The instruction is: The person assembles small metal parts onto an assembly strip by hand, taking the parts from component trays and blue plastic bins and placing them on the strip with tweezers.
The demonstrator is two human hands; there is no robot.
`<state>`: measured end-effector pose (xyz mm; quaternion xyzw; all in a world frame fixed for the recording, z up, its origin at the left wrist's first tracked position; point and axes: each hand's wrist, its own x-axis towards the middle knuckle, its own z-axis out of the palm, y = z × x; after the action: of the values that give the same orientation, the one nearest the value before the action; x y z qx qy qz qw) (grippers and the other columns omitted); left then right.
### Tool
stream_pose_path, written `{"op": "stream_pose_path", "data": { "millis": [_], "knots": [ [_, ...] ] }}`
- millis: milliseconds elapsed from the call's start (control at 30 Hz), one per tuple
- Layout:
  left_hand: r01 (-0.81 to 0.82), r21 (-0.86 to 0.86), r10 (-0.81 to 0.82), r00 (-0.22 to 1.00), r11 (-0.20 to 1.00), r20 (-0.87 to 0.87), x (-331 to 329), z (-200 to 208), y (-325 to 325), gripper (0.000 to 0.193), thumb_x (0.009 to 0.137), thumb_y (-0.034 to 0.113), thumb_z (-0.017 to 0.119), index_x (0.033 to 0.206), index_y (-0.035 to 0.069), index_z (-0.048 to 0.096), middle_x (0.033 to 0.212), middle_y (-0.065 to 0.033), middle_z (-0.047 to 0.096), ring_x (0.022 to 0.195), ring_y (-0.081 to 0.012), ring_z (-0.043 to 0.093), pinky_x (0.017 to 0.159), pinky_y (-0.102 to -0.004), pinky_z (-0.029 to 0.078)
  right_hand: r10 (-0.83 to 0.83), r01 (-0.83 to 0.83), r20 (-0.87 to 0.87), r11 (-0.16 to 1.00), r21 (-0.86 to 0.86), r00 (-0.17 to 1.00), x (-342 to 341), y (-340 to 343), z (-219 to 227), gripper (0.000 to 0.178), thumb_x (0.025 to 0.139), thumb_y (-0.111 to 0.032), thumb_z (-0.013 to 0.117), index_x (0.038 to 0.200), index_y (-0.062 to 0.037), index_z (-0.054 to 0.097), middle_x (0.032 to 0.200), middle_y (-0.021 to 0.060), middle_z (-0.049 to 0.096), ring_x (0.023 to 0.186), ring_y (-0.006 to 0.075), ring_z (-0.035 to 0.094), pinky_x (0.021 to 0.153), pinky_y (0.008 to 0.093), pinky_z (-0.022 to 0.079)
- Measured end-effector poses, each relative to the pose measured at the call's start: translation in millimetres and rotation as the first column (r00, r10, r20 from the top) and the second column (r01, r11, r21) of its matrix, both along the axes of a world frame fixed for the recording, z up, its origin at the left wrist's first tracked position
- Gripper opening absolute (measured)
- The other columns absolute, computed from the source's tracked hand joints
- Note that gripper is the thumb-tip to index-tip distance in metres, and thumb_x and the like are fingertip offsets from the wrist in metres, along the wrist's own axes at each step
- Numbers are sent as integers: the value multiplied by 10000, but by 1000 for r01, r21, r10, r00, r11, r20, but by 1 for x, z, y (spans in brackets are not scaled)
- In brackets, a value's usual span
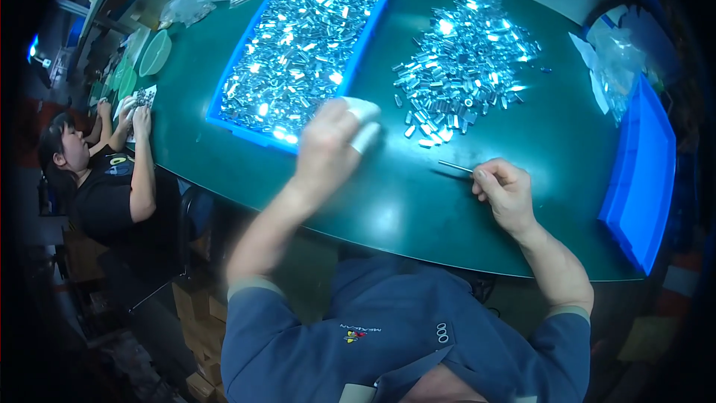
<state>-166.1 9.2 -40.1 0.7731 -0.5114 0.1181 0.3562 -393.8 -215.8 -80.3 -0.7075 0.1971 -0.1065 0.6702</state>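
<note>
My left hand [328, 142] is slightly blurred at the near right corner of a blue tray [224, 126]. Its fingers are closed around a white piece that looks like cloth [363, 109]. The tray is filled with small shiny metal pieces [298, 52]. Over the table to the right, my right hand [506, 192] pinches a thin metal rod [455, 167] between thumb and fingers, its free end pointing left. Beyond that hand lies a loose heap of similar small metal pieces [470, 67], spread directly on the green table [388, 201].
An upright blue tray or lid [634, 186] stands at the table's right edge, with clear plastic bags [619, 60] behind it. Another person [104, 172] sits at the left, hands over small parts. Green bowls [155, 53] and plastic wrapping [186, 11] lie along the far left.
</note>
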Motion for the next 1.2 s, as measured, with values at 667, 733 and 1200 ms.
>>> {"op": "stream_pose_path", "data": {
  "millis": [667,733,1200],
  "knots": [
    [220,-118,-217,512,968,-831,-36,-36,-37,249,953,-25,665,1199,4,684,1012,-22,652,993,-133,640,872,-276,518,78,-75,28,992,-102,997,0,0,5,149,988,-148,672,945,-12,715,765,27,685,665,69,604,590,238,485],
    [201,-167,-227,324,965,-918,-40,-36,-36,230,954,-11,675,1179,4,627,1061,-88,689,1006,-160,669,889,-306,546,66,-63,27,993,-103,997,1,1,4,165,989,-160,676,948,-5,714,757,33,684,664,75,604,589,255,482],
    [252,-191,-244,200,949,-949,-47,-39,-35,282,943,-4,704,1204,-7,597,1115,-164,724,991,-220,727,887,-331,588,-45,48,32,995,-86,998,-1,4,4,142,993,-136,663,946,-13,715,777,36,687,650,73,592,587,236,479]
  ]
}}
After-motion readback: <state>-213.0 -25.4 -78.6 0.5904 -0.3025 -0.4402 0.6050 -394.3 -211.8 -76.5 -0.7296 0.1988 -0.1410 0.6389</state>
